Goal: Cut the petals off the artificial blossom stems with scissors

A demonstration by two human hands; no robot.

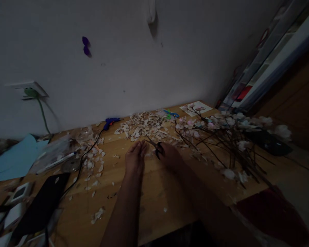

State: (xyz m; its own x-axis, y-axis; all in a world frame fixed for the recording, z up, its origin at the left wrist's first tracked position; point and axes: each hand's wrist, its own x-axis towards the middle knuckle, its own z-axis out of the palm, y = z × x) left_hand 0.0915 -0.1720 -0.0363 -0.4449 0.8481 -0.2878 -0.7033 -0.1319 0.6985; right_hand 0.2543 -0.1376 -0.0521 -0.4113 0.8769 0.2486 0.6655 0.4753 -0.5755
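Scissors with black handles (159, 150) are in my right hand (170, 157), fingers through the loops. Their blades part slightly and point up and left, toward my left hand (135, 154). That hand is closed in a pinch, and what lies between its fingertips is too small and dark to make out. Just beyond both hands spreads a pile of pale, dry-looking shavings or husks (146, 124). Small whitish petal-like flakes (101, 168) are scattered to the left of my left hand.
A blue glue gun (110, 122) with a black cord lies at the back left. Blue-and-green scissors (170, 114) rest behind the pile. Brown branches with pale blossoms (229, 120) cover the right side. A long black object (41, 206) and white boxes (14, 214) occupy the left front.
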